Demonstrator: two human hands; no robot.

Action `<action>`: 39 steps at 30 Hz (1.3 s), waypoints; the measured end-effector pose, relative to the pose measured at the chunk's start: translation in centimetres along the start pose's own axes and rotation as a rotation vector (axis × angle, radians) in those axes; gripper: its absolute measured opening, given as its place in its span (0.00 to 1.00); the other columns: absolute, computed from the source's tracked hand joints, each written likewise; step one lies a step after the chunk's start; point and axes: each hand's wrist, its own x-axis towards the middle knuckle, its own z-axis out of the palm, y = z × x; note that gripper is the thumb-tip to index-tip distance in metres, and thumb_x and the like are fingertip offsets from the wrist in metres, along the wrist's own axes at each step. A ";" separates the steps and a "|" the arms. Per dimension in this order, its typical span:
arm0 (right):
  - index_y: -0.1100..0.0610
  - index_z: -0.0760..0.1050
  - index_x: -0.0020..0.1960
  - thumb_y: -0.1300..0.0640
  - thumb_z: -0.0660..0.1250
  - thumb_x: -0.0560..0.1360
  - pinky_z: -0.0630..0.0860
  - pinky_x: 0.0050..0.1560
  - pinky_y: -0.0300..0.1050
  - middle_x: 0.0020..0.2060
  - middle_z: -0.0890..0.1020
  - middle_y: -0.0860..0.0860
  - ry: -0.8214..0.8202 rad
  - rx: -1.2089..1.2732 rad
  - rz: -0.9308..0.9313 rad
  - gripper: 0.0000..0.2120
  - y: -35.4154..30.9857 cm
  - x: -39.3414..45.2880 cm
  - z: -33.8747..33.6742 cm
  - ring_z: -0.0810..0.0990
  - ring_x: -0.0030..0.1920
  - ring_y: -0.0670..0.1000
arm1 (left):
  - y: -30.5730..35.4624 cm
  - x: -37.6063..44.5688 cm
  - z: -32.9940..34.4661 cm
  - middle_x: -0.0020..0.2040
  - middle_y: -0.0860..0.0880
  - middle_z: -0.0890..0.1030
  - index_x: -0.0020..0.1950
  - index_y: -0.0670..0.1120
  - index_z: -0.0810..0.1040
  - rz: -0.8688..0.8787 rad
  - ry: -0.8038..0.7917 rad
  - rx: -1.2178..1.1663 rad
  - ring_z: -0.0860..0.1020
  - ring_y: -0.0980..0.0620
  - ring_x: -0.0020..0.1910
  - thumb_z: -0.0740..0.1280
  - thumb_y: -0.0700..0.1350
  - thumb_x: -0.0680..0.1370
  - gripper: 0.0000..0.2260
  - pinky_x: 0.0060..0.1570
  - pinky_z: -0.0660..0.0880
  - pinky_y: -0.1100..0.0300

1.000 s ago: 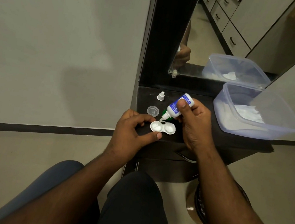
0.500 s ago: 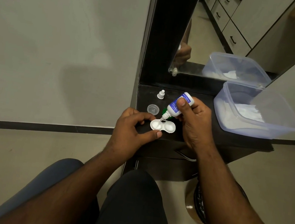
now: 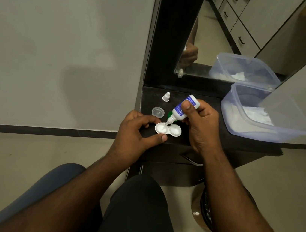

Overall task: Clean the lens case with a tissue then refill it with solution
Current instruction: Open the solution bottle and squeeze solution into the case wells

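Head view: the left hand (image 3: 136, 133) pinches the white two-well plastic lens case (image 3: 168, 129) on the black tabletop (image 3: 209, 104); right-hand fingers (image 3: 186, 105) squeeze the tilted blue-labelled solution bottle (image 3: 183, 108) over its left well. Oversqueezing could overflow it.

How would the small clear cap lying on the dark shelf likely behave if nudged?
The clear cap looks thin and tiny, so probably very light and easily slid. It rests flat on the shelf, so unlikely to tip. It is round; on edge it might roll.
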 end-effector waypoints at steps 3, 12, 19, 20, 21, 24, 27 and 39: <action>0.58 0.77 0.42 0.57 0.68 0.70 0.78 0.39 0.38 0.33 0.83 0.47 -0.006 0.006 -0.001 0.04 0.0 0.0 0.0 0.82 0.37 0.45 | -0.1 0.0 0.0 0.45 0.54 0.72 0.52 0.55 0.81 0.000 -0.001 0.003 0.70 0.65 0.46 0.77 0.50 0.67 0.15 0.43 0.65 0.78; 0.50 0.80 0.36 0.48 0.73 0.66 0.75 0.36 0.41 0.31 0.82 0.48 0.061 0.062 0.037 0.07 -0.7 -0.3 0.2 0.78 0.35 0.49 | 0.1 0.0 -0.1 0.45 0.54 0.72 0.51 0.56 0.80 0.000 -0.004 0.010 0.70 0.65 0.46 0.77 0.50 0.67 0.14 0.42 0.64 0.79; 0.51 0.74 0.40 0.55 0.66 0.75 0.75 0.37 0.39 0.33 0.75 0.48 0.277 0.134 0.009 0.05 -1.2 -0.1 0.4 0.75 0.34 0.44 | 0.3 0.0 -0.1 0.46 0.54 0.72 0.50 0.59 0.79 -0.009 -0.006 0.006 0.70 0.64 0.46 0.77 0.49 0.67 0.14 0.42 0.65 0.79; 0.52 0.73 0.41 0.57 0.65 0.76 0.76 0.37 0.38 0.33 0.74 0.47 0.264 0.058 -0.034 0.06 -1.3 -0.3 0.3 0.75 0.35 0.42 | 0.4 0.0 -0.1 0.45 0.54 0.72 0.50 0.59 0.79 -0.012 -0.009 0.013 0.70 0.64 0.46 0.77 0.49 0.67 0.14 0.42 0.65 0.79; 0.52 0.72 0.41 0.58 0.64 0.77 0.76 0.38 0.37 0.34 0.74 0.47 0.231 -0.020 -0.085 0.06 -1.3 -0.4 0.2 0.75 0.35 0.41 | 0.4 0.0 -0.1 0.46 0.54 0.72 0.50 0.59 0.79 -0.015 -0.010 0.022 0.70 0.64 0.46 0.77 0.49 0.67 0.14 0.41 0.65 0.79; 0.51 0.72 0.43 0.58 0.65 0.77 0.76 0.40 0.36 0.36 0.75 0.47 0.157 -0.126 -0.170 0.05 -0.7 -0.9 -0.2 0.75 0.37 0.41 | 0.4 0.0 0.0 0.46 0.55 0.71 0.51 0.58 0.79 -0.018 -0.010 0.035 0.70 0.64 0.46 0.77 0.49 0.67 0.15 0.41 0.65 0.80; 0.50 0.72 0.41 0.52 0.66 0.74 0.75 0.40 0.39 0.34 0.75 0.45 0.187 -0.089 -0.173 0.05 -0.2 -0.9 -0.3 0.74 0.37 0.44 | 0.2 0.0 0.0 0.46 0.54 0.72 0.51 0.59 0.78 -0.013 -0.007 0.034 0.71 0.63 0.47 0.77 0.49 0.68 0.15 0.43 0.66 0.78; 0.50 0.71 0.43 0.59 0.64 0.77 0.74 0.39 0.31 0.36 0.75 0.45 0.171 -0.161 -0.177 0.06 -0.4 -1.0 -0.1 0.76 0.37 0.36 | 0.1 -0.1 0.0 0.46 0.55 0.72 0.52 0.58 0.79 -0.003 -0.007 0.052 0.70 0.64 0.48 0.77 0.50 0.68 0.15 0.42 0.65 0.79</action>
